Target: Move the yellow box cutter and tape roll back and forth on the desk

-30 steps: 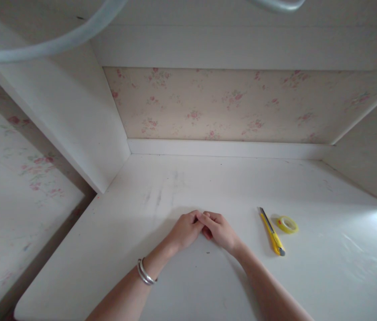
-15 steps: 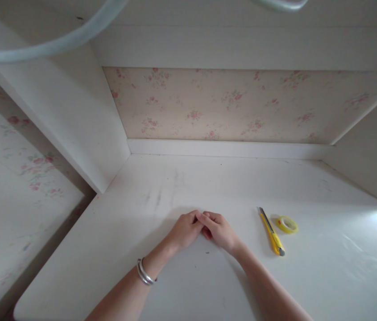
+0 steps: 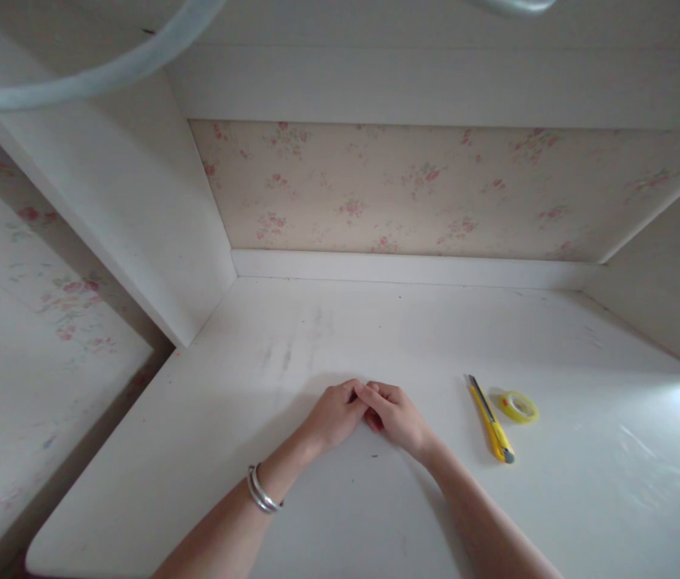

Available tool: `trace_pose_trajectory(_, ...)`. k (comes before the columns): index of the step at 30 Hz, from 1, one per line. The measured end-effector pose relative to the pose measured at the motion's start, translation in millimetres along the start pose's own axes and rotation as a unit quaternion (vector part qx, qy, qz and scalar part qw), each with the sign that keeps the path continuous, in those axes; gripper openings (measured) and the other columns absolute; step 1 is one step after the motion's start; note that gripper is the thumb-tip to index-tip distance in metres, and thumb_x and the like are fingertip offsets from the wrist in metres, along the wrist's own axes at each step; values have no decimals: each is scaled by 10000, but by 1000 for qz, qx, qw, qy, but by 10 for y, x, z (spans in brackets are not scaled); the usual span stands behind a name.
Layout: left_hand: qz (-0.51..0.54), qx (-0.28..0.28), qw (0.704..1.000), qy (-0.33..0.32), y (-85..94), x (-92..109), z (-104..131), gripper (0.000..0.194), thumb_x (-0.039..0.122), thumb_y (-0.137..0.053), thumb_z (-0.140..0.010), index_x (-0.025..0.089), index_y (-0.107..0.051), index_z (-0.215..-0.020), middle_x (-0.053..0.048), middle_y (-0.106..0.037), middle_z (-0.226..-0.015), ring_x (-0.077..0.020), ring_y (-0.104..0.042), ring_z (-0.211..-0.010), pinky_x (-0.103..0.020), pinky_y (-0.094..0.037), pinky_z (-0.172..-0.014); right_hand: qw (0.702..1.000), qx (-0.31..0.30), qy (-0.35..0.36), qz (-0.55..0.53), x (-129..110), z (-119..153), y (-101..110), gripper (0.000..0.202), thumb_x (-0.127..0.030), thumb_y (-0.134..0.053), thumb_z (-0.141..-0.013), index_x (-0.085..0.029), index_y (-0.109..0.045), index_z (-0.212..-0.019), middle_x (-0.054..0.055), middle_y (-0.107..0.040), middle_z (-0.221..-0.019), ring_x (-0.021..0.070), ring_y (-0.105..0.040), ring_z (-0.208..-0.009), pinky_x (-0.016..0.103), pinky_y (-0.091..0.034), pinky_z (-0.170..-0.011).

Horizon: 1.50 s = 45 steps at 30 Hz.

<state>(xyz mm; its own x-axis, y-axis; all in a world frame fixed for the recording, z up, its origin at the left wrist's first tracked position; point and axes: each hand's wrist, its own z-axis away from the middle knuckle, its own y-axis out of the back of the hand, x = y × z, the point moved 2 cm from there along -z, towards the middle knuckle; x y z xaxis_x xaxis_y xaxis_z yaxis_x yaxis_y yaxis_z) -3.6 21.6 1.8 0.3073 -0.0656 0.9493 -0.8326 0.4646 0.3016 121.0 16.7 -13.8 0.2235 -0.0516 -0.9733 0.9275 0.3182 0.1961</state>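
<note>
My left hand and my right hand rest together on the white desk top, fingers curled and fingertips touching each other. Nothing shows inside either hand. Silver bangles circle my left wrist. A yellow utility knife lies flat on the desk a short way right of my right hand, blade end pointing away from me. Beside it, slightly further right, sits a small roll of yellow tape.
The desk sits in a white alcove with a side panel at left, a floral-papered back wall and a shelf overhead. A pale curved tube crosses the top left. Bright light falls on the desk's right edge.
</note>
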Motion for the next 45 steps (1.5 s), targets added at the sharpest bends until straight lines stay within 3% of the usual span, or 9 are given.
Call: trace_pose_trajectory(45,-18,14,1000,7,-11,1,13,473,501,-321,-899,189,-596,-675,-18,-687,-669,-176,-657,-698,-253,-469,-686,1000,1,-6,1,21,-6,-6,506,-585,-407,-875,-188,-454,-566,-34,-445,-478,88,-381,-469,232,-289,-483)
